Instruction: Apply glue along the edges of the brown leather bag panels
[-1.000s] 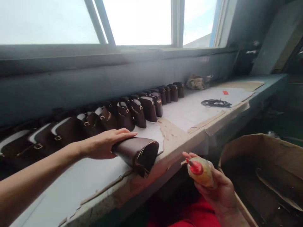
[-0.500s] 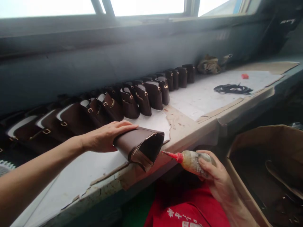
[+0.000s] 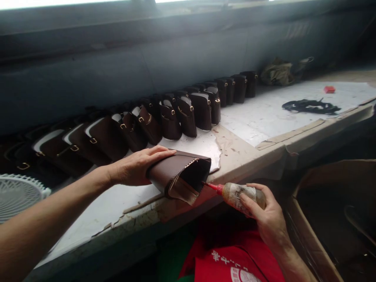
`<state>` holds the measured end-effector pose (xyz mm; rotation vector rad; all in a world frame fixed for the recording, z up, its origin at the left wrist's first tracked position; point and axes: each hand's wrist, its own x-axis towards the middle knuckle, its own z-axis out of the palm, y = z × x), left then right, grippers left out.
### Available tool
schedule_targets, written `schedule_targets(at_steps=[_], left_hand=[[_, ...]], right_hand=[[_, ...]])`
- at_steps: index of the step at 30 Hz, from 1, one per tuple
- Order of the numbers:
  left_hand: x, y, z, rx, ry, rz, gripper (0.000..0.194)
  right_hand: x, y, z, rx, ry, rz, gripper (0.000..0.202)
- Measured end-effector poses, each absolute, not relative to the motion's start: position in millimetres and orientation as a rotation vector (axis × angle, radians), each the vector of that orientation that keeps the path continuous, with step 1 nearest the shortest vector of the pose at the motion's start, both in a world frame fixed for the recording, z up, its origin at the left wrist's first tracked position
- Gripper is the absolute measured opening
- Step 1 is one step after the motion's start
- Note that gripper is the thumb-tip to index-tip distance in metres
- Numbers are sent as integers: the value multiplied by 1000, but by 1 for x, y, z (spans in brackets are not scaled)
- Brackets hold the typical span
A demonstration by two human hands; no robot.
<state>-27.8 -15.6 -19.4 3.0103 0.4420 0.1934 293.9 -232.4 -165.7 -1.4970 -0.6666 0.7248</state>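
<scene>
My left hand [image 3: 147, 164] is closed around a brown leather boot upper [image 3: 167, 172], fingers along its top side. The upper lies tilted at the bench edge, its open, notched end facing right. In my right hand [image 3: 264, 211] is a squeeze glue bottle [image 3: 241, 196], smeared and yellowish, with a red pointed nozzle. The nozzle tip is at the rim of the upper's opening; whether it touches is too small to tell. Behind, several dark brown boot uppers [image 3: 149, 127] with gold buckles stand in rows along the wall.
The bench [image 3: 241, 147] is covered with white sheets and worn cardboard. A white fan [image 3: 22, 196] stands at the left. On the far right lie black straps [image 3: 311, 106], a red block [image 3: 329, 89] and a crumpled bag [image 3: 277, 73]. A cardboard box [image 3: 305, 211] sits below at right.
The glue bottle's nozzle has moved left, from just outside the boot upper's opening to its rim. The view has tilted down and shifted left. My left hand keeps its hold.
</scene>
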Motion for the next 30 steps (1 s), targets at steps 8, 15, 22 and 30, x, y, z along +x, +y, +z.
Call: schedule_targets(at_steps=[8,15,22,30], left_hand=[[-33,-18,-23,2989,475,220,101],[-35,-23,-27,2976,462,231,104],[-36,-32,-29,2964,443,306,97],[-34,-31,-27,2995,429,273,95]], right_hand=[[291,-249,-168,-1501,-1024,555,34],[301,-238,-168,-1460,-1245,232,28],[298,-245,-161,-1356,-1348,195,28],[308,-237,-163,-1247,-1451,59,35]])
